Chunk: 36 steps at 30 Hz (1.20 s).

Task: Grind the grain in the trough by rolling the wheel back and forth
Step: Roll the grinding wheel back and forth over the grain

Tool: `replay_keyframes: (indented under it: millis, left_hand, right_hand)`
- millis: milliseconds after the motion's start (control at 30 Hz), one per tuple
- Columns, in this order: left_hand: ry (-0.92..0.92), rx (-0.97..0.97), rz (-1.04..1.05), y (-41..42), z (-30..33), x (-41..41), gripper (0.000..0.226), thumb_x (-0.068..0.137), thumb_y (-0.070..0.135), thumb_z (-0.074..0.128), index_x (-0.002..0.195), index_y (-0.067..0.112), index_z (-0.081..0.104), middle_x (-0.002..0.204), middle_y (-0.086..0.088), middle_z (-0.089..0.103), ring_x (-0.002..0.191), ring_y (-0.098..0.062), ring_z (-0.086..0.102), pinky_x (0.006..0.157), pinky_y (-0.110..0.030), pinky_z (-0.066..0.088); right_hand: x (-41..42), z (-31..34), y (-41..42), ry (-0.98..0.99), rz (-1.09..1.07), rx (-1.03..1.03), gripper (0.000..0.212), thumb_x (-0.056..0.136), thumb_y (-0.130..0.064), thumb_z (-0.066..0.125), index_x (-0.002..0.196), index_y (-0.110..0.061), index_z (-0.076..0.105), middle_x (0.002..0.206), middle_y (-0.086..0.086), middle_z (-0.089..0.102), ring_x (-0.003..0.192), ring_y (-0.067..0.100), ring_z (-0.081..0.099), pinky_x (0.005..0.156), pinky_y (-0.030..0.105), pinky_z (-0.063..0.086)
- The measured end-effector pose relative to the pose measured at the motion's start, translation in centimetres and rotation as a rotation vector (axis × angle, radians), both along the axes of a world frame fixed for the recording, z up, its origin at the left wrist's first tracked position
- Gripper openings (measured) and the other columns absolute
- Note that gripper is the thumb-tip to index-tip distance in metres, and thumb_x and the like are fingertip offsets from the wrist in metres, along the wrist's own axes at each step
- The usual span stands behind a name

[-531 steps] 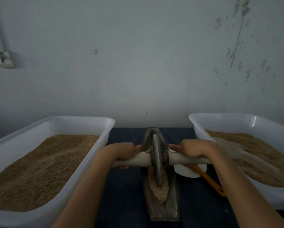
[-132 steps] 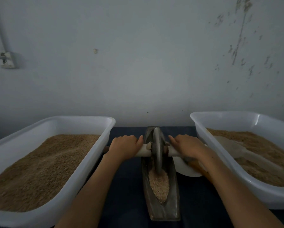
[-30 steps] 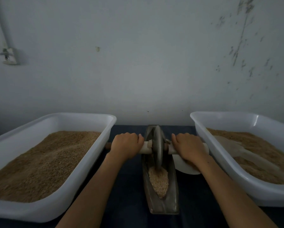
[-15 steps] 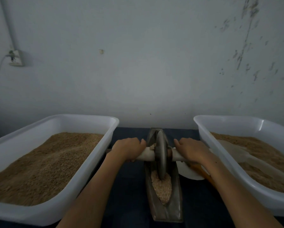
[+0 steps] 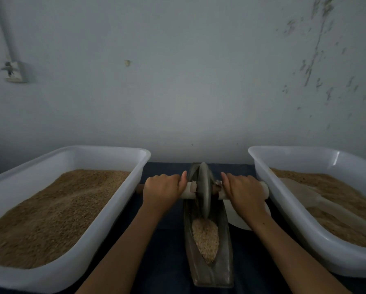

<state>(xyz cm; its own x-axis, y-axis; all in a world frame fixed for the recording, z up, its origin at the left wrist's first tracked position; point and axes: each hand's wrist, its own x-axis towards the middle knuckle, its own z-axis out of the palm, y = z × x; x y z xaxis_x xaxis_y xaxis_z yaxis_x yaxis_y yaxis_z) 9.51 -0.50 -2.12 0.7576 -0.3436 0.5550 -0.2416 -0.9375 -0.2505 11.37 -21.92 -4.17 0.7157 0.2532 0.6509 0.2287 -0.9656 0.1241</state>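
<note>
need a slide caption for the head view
Both hands, left and right, grip the wheel's axle over grain in the trough.

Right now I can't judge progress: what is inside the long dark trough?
A pale heap of crushed grain lies in the long dark trough, nearer the person; the grey wheel stands beyond, hiding whatever lies under it.

Tubs point(image 5: 139, 166): white. Grain point(image 5: 205, 235) in trough point(image 5: 220, 270): pale tan; trough and wheel point(image 5: 204, 187): dull grey. Table point(image 5: 169, 251): dark blue. Wall point(image 5: 188, 81): grey-white, flecked.
</note>
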Motion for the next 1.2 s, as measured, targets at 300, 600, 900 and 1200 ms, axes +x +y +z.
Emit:
replay_keyframes:
  millis: [300,600,900,1200]
  left_hand:
    - [0.329,-0.029,0.023,0.6,0.2,2.6,0.079,0.093,0.022,0.055,0.149,0.011,0.001,0.111,-0.014,0.053,0.087,-0.025,0.057,0.064,-0.034,0.044]
    - [0.839,-0.391,0.042,0.9,1.0,3.1,0.054,0.101,0.046,0.020,0.077,0.012,0.054,0.067,-0.006,0.061,0.050,-0.013,0.053,0.073,-0.032,0.048]
    - [1.085,-0.554,0.032,1.1,2.5,2.3,0.062,0.101,0.047,0.017,0.074,0.008,0.056,0.047,0.001,0.056,0.037,-0.009,0.048,0.044,-0.019,0.041]
    - [0.981,-0.523,0.059,0.8,1.3,3.2,0.060,0.100,0.050,0.020,0.076,0.010,0.058,0.046,0.002,0.059,0.040,-0.010,0.054,0.051,-0.023,0.044]
  right_hand:
    - [1.3,1.7,-0.5,0.342,-0.035,-0.082,0.039,0.105,-0.034,0.027,0.134,-0.019,0.048,0.099,0.008,0.062,0.088,0.028,0.061,0.065,0.034,0.035]
    - [1.1,3.6,-0.4,0.893,0.058,0.219,0.058,0.102,-0.052,0.018,0.070,-0.022,0.055,0.067,-0.004,0.062,0.066,0.010,0.058,0.073,0.032,0.043]
    - [1.0,4.7,-0.7,1.080,0.087,0.317,0.064,0.104,-0.047,0.022,0.066,-0.016,0.063,0.052,-0.005,0.065,0.050,0.007,0.061,0.059,0.022,0.044]
    - [1.1,3.8,-0.3,0.965,0.035,0.293,0.059,0.103,-0.048,0.021,0.071,-0.018,0.060,0.066,-0.001,0.066,0.064,0.013,0.062,0.076,0.034,0.045]
